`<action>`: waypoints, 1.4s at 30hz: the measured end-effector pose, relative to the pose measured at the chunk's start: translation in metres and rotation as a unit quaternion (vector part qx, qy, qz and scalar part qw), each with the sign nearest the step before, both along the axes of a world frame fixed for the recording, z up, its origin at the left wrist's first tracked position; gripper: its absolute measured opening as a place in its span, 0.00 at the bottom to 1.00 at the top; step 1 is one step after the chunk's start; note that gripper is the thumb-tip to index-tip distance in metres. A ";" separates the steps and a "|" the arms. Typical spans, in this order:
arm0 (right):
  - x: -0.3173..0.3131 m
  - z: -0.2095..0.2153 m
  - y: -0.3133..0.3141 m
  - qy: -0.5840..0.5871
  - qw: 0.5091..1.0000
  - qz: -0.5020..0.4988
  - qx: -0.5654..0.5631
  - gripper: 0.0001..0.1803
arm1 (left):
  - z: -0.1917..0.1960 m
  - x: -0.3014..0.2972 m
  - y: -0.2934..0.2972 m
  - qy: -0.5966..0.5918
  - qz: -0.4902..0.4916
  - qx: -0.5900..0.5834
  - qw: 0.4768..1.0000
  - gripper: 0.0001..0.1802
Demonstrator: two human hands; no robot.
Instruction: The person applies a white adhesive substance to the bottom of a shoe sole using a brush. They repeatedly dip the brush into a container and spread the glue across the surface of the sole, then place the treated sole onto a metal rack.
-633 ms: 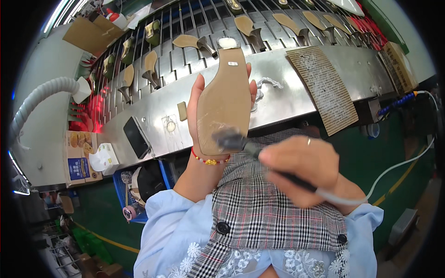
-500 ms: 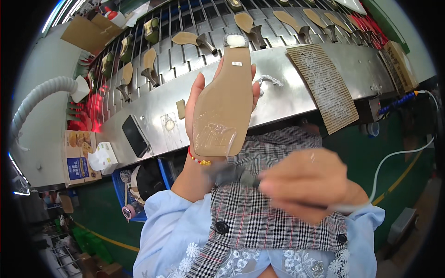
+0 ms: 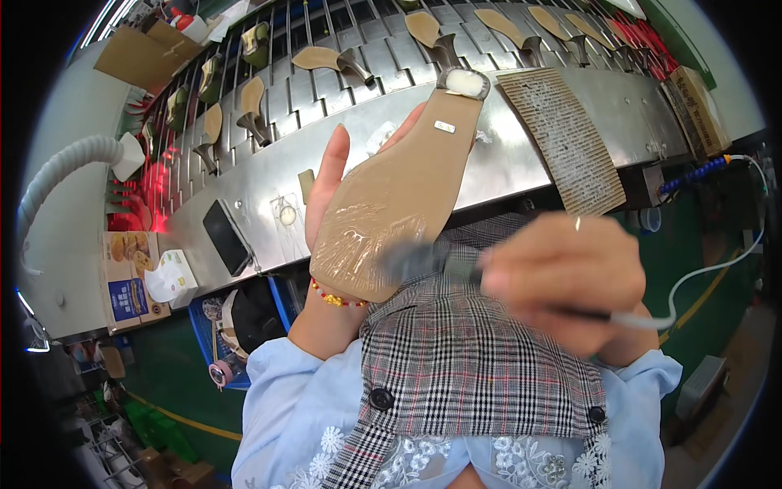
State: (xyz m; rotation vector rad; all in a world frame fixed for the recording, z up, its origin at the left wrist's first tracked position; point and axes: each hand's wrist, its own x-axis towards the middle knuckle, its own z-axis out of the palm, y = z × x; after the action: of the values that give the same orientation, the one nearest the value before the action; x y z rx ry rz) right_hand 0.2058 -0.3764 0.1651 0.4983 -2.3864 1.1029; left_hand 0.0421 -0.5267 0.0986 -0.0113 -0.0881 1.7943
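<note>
A tan high-heeled shoe [image 3: 399, 175] lies sole-up along my left hand [image 3: 331, 175]. My left thumb stands off its left edge, and most of the other fingers are hidden underneath. Wet, glossy glue [image 3: 358, 240] coats the wide forefoot. Farthest from me is the heel's pale tip [image 3: 465, 82]. My right hand [image 3: 570, 281], blurred by motion, is closed round the dark handle of a brush [image 3: 415, 262]. The smeared dark brush head lies over the right edge of the glued forefoot. A pale hose or cord [image 3: 639, 323] runs from the handle's rear.
Several tan soles with heels [image 3: 322, 59] stand on a slatted metal conveyor [image 3: 383, 49]. On the steel ledge lie a black phone [image 3: 227, 236] and a corrugated, glue-stained board [image 3: 564, 138]. A white flexible duct [image 3: 65, 163] curves at left; a blue basket [image 3: 199, 326] sits below.
The shoe has tilted, its heel end swinging right and its forefoot left. My right hand has moved up and right, bringing the brush onto the forefoot. Glue spreads over a wider patch.
</note>
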 end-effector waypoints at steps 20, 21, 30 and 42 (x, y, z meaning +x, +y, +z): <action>0.016 0.030 0.024 -0.033 0.998 0.051 0.001 0.08 | 0.020 0.011 -0.021 -0.015 -0.029 0.041 0.999 0.50; 0.017 0.033 0.025 -0.035 0.999 0.028 0.003 0.08 | 0.023 0.012 -0.022 -0.003 -0.023 0.032 0.999 0.51; 0.019 0.034 0.039 -0.007 1.000 0.009 0.002 0.07 | 0.022 0.017 -0.034 -0.002 -0.022 0.011 1.000 0.55; 0.027 0.032 0.065 -0.005 0.996 0.012 -0.083 0.13 | 0.006 0.015 -0.046 0.120 -0.062 0.074 0.988 0.48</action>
State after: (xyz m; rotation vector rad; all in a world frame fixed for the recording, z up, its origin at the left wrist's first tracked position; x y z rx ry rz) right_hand 0.2325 -0.3112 0.1976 0.4653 -2.2772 1.3028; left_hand 0.0574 -0.5725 0.1041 0.2991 -0.0455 1.6493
